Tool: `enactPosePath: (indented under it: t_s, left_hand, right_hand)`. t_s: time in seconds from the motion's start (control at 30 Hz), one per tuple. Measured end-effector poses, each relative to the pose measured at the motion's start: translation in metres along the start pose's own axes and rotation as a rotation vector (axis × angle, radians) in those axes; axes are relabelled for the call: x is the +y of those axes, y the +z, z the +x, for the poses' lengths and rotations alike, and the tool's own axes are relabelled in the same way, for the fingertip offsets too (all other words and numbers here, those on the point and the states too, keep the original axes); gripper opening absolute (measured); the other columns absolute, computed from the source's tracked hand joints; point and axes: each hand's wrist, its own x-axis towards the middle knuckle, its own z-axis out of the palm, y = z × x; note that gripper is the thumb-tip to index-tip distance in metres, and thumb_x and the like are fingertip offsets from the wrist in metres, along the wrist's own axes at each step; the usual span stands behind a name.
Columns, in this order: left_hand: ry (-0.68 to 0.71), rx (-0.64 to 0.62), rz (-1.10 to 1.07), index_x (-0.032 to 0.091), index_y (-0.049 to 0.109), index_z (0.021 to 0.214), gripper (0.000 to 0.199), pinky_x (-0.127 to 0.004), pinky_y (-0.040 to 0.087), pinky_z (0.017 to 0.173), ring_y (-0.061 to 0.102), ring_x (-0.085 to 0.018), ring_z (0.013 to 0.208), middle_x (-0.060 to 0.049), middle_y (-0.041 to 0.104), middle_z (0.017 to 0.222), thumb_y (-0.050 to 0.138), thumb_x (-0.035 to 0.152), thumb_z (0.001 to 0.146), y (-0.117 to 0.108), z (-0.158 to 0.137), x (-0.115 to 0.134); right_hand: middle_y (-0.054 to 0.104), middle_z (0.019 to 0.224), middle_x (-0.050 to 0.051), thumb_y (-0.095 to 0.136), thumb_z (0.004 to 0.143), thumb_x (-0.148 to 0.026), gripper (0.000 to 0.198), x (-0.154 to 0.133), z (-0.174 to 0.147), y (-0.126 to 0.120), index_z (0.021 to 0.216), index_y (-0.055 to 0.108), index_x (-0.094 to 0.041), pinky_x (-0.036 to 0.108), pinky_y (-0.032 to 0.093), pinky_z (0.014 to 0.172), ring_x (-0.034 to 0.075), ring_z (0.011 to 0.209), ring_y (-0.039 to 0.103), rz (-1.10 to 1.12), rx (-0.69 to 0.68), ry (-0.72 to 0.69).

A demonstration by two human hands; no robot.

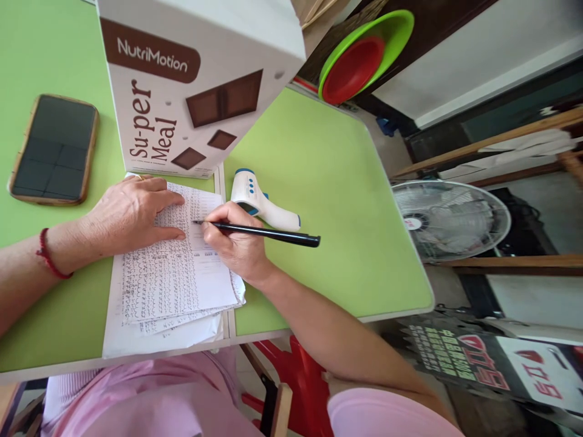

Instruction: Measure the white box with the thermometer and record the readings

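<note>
Sheets of paper [168, 285] covered in rows of handwriting lie stacked near the table's front edge, their corners curled. My left hand [132, 212] rests on the upper left of the top sheet, fingers spread and holding nothing. In my right hand [239, 243] is a black pen [273, 233], gripped near its tip. The tip touches or nearly touches the sheet just right of my left fingers. Right behind my right hand lies a white and blue infrared thermometer [264, 203]. A large white box [168, 121] printed "NutriMotion Su-per Meal" stands beyond the papers.
A smartphone [57, 149] in a brown-edged case lies at the left on the green table [337, 243]. Off the table's right side are a fan [450, 220], green [396, 36] and red [353, 70] basins, and a dark printed carton [464, 358]. A red stool [300, 388] is below.
</note>
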Motion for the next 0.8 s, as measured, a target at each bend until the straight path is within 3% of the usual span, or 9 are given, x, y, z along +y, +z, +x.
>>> enactPosePath:
  t_s: [0.53,0.8]
  left_hand:
    - [0.007,0.032,0.008,0.019,0.072,0.114,0.045,-0.034,0.044,0.075,0.065,-0.026,0.085,-0.007,0.067,0.094,0.077,0.047,0.08,0.003,-0.0023,-0.0029]
    - [-0.008,0.009,0.012,0.018,0.072,0.116,0.047,-0.036,0.046,0.076,0.065,-0.028,0.086,-0.008,0.067,0.094,0.076,0.048,0.081,0.0014,-0.0005,-0.002]
  right_hand:
    - [0.054,0.06,-0.007,0.058,0.082,-0.02,0.014,0.0014,0.0016,0.0025,0.07,0.053,-0.023,0.021,0.04,0.049,0.007,0.051,0.044,0.004,0.075,-0.047]
    - [0.051,0.059,-0.007,0.057,0.081,-0.018,0.015,0.0006,0.0014,0.0013,0.068,0.05,-0.023,0.022,0.04,0.05,0.007,0.051,0.043,-0.029,0.048,-0.054]
